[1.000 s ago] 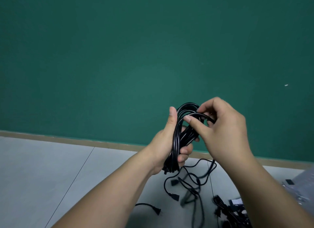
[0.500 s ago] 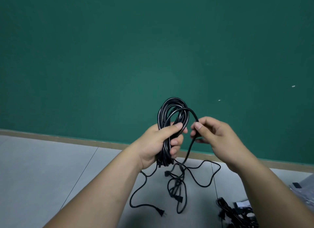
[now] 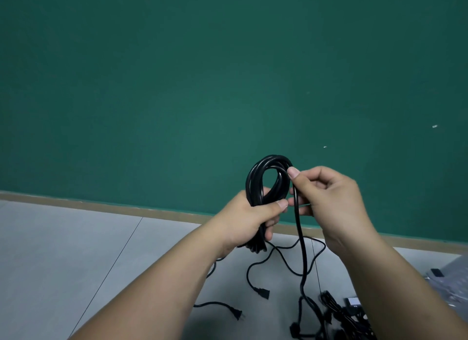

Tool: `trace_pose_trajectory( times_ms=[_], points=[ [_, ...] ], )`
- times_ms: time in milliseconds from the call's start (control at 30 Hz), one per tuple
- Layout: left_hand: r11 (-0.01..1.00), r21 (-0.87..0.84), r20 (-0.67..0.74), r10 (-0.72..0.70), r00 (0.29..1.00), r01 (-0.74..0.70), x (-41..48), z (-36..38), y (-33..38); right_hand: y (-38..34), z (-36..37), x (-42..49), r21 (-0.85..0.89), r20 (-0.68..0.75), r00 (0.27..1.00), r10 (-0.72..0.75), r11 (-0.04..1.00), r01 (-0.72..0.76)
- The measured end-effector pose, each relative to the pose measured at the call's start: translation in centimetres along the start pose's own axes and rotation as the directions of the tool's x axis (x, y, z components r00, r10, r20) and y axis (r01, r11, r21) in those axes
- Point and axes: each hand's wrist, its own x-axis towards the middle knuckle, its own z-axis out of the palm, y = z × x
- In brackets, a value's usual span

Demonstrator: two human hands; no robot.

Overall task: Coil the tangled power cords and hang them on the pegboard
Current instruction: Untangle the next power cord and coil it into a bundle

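Green wall, grey tiled floor, left fingers gripping black coil, right fingers pinching its strand

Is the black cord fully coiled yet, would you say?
Only partly: the left hand grips the coiled loops, but a loose length hangs from the right hand.

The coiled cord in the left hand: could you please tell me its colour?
The coiled cord is plain black, head view.
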Motion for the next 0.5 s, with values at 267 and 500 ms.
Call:
trace_pose_trajectory(
  times_ms=[267,500],
  points=[
    [0.987,-0.161,0.046,-0.008,0.999,0.016,-0.1,1.8,-0.2,0.5,-0.1,0.0,-0.020,-0.020,0.999,0.047,0.999,-0.047],
    [0.943,-0.324,0.036,-0.063,0.997,0.072,-0.1,1.8,0.2,1.2,-0.6,0.4,-0.083,-0.003,0.999,-0.051,0.995,0.050]
  ],
)
